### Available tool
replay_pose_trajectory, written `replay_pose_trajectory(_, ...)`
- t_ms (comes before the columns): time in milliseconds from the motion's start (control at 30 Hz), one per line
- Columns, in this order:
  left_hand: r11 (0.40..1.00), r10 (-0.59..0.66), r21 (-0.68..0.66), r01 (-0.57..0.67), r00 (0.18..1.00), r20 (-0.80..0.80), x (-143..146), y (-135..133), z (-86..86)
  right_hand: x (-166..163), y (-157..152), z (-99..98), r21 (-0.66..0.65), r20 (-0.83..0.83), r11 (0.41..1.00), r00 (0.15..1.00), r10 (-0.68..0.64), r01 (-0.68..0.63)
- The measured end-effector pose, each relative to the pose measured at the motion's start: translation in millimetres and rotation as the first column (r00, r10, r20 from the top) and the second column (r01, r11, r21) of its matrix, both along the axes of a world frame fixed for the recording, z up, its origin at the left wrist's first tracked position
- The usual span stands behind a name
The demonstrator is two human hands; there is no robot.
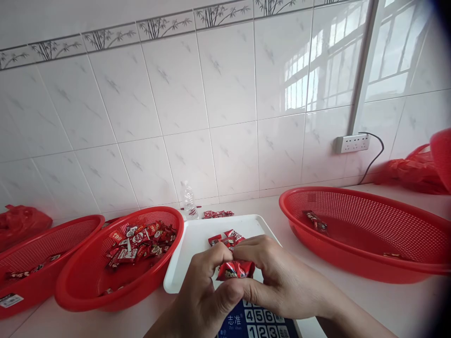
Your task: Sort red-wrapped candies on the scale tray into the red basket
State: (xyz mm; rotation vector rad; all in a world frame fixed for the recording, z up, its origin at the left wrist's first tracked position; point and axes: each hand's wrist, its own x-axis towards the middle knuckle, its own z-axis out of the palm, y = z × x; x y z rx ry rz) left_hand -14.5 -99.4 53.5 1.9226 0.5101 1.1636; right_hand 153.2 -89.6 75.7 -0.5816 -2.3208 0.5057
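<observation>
Faces a tiled wall (232, 84) across a white table (398, 305), between a red right basket (369, 206) and, to the left, a red middle basket (81, 284) heaped with packets (141, 241) and a red left basket (66, 239). Holds left hand (200, 277) and right hand (278, 272) together over a scale (267, 315), at the near edge of its pan (181, 258), short of a clear bottle (189, 199). Grips one red packet (235, 271) between both, curled round it, near loose packets (225, 239) on the pan and apart from a packet row (217, 214) beside the bottle
</observation>
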Motion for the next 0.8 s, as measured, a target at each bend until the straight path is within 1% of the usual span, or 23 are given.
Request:
replay_pose_trajectory(133, 0.998, 0.056, 0.018, -0.055, 0.997, -0.057, -1.5, -0.6, -1.3, 2.1, 1.6, -0.4, 0.017, 0.036, 1.0, 0.999, -0.001, 0.001)
replay_pose_trajectory(233, 0.996, 0.083, -0.011, -0.084, 0.994, -0.07, 0.0, -2.1, -0.3, 3.3, 3.3, 0.0, -0.01, 0.023, 0.997, 0.997, 0.072, -0.071)
replay_pose_trajectory(333, 0.995, 0.089, -0.037, -0.091, 0.995, -0.039, 1.4, -2.8, 1.0, 2.8, 4.4, 0.1, -0.046, -0.021, 0.99, 0.991, 0.133, -0.134)
replay_pose_trajectory(500, 0.995, 0.091, -0.041, -0.092, 0.996, -0.016, 1.9, -1.3, 2.4, 2.3, 4.7, -0.2, -0.043, -0.008, 0.994, 0.995, 0.101, -0.101)
replay_pose_trajectory(600, 0.997, 0.063, -0.039, -0.063, 0.998, -0.003, 2.2, -1.7, 3.1, 3.6, 4.0, 0.6, -0.057, -0.017, 0.99, 0.991, 0.129, -0.13)
replay_pose_trajectory(667, 0.998, 0.044, -0.05, -0.044, 0.999, 0.003, 2.8, -2.4, 2.9, 4.7, 3.3, 0.9, -0.088, -0.037, 0.985, 0.988, 0.148, -0.151)
replay_pose_trajectory(800, 0.996, 0.053, -0.077, -0.051, 0.998, 0.019, 3.9, -1.3, 0.1, 6.0, 3.0, 0.1, -0.181, -0.073, 0.974, 0.989, 0.127, -0.138)
